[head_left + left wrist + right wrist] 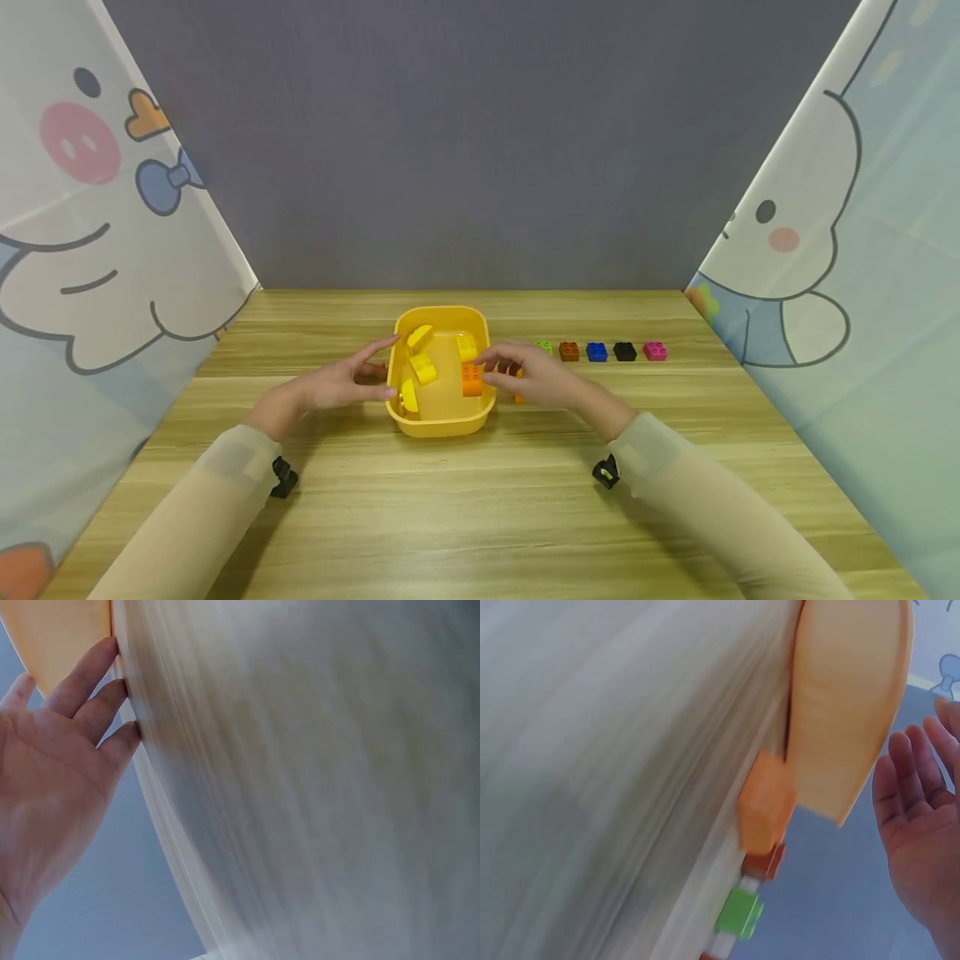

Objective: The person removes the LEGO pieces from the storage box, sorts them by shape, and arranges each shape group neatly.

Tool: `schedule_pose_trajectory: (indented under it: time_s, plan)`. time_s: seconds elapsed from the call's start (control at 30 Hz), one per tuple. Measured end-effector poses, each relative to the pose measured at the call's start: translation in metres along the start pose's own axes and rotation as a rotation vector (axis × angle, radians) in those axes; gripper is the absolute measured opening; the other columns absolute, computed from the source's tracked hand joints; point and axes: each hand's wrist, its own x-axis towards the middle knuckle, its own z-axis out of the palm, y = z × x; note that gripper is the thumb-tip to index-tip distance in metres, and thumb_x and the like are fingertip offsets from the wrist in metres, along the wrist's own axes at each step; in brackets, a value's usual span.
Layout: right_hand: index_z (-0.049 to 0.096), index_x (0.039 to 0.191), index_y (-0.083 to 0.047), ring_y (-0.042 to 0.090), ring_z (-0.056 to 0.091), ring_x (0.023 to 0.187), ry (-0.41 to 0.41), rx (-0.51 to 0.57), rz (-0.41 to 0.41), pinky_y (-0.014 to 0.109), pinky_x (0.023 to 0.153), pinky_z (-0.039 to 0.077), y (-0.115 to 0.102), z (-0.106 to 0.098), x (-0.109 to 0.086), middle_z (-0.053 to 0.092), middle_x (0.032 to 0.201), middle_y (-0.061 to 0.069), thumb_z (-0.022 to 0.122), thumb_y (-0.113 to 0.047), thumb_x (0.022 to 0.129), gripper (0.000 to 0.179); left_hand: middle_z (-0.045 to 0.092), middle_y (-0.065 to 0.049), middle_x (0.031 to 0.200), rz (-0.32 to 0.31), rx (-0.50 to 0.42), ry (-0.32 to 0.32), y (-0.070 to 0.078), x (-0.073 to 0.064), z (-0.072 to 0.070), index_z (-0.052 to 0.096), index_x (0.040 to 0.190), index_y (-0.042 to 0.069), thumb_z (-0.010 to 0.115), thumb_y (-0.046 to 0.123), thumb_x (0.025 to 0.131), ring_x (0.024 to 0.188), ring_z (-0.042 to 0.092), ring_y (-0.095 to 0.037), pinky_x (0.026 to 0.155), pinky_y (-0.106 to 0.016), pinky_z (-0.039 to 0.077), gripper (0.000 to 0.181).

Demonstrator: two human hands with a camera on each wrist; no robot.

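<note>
A yellow plastic tub (pixel 442 427) stands on the table with several yellow bricks (pixel 423 368) and an orange brick (pixel 471 379) inside. At its left side, my left hand (pixel 337 383) has its index fingertip and thumb tip right at the rim, fingers extended. My right hand (pixel 532 375) hovers over the right rim, its loosely bent fingertips beside the orange brick. In the right wrist view that hand (pixel 922 825) shows no brick between its fingers. Another orange brick (pixel 765 806) sits on the table just outside the tub, mostly covered by the right hand in the head view.
Right of the tub runs a row of small bricks: green (pixel 543 346), brown (pixel 569 352), blue (pixel 597 352), black (pixel 625 352) and pink (pixel 656 351). A grey panel (pixel 480 167) rises behind the wooden table (pixel 450 517), with cartoon-printed sheets at both sides.
</note>
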Motion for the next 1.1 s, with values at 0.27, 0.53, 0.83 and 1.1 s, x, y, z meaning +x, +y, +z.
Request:
schedule_pose_trajectory:
  time_s: [0.27,0.53,0.83,1.1]
  plan:
    - [0.072,0.139,-0.014,0.010,0.063,0.096,-0.031,-0.043,-0.017,0.027,0.086,0.058,-0.014,0.020,0.034,0.072,0.116,0.000,0.069,-0.026,0.111,0.031,0.048,-0.030,0.166,-0.008,0.005,0.005,0.004,-0.001,0.002,0.007,0.178,0.035,0.077,0.047,0.103,0.155,0.047,-0.050,0.124,-0.071,0.041,0.103]
    - [0.070,0.141,-0.008,0.011,0.066,0.099,-0.109,-0.058,-0.048,0.024,0.087,0.057,-0.018,0.043,0.067,0.075,0.120,0.002,0.069,-0.023,0.111,0.033,0.051,-0.028,0.165,-0.008,0.013,0.003,0.003,-0.001,0.003,0.007,0.178,0.034,0.076,0.048,0.104,0.155,0.048,-0.049,0.124,-0.072,0.040,0.102]
    - [0.068,0.149,-0.029,0.005,0.068,0.103,-0.291,-0.208,-0.053,0.024,0.092,0.058,-0.018,0.058,0.076,0.074,0.125,-0.007,0.064,-0.030,0.114,0.036,0.048,-0.029,0.166,-0.003,0.021,0.005,0.003,-0.002,0.002,0.007,0.177,0.035,0.074,0.048,0.105,0.155,0.047,-0.051,0.122,-0.072,0.042,0.100]
    - [0.063,0.150,-0.037,0.001,0.066,0.098,-0.365,-0.325,0.002,0.027,0.088,0.057,-0.022,0.063,0.075,0.071,0.118,-0.016,0.063,-0.041,0.113,0.037,0.049,-0.029,0.166,-0.001,0.021,0.005,0.002,-0.002,0.000,0.008,0.177,0.037,0.076,0.047,0.104,0.155,0.047,-0.050,0.121,-0.071,0.044,0.101]
